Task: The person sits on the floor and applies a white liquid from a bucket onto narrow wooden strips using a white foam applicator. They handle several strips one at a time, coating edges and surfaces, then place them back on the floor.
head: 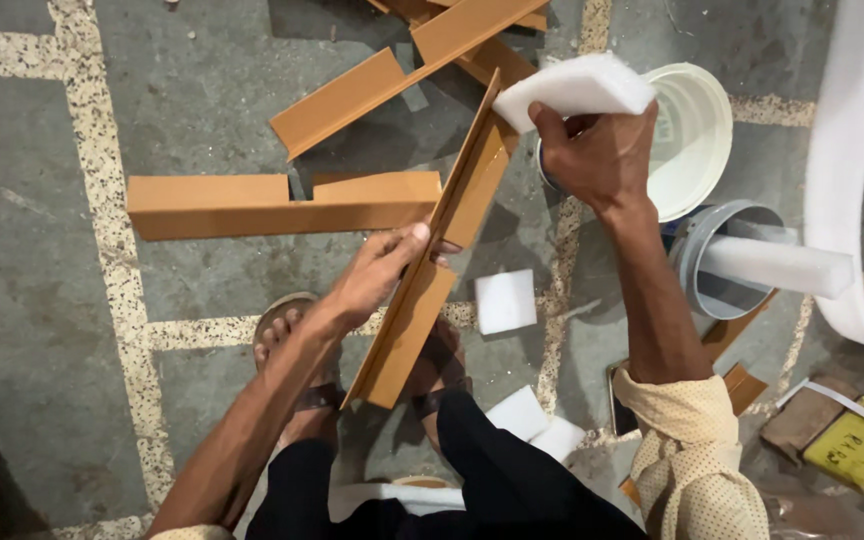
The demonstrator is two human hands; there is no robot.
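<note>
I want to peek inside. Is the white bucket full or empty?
Looks empty. The white bucket shows a bare white inside, though the right hand holding a foam block hides part of it.

Grey concrete floor [62, 330] with pale speckled joint strips [102, 170]

tilted brown angle strip [422, 290], white foam block [572, 88]

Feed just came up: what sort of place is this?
Likely a packing workshop floor: brown cardboard angle strips lie on bare concrete, with white foam blocks and a tape roll beside them.
</note>
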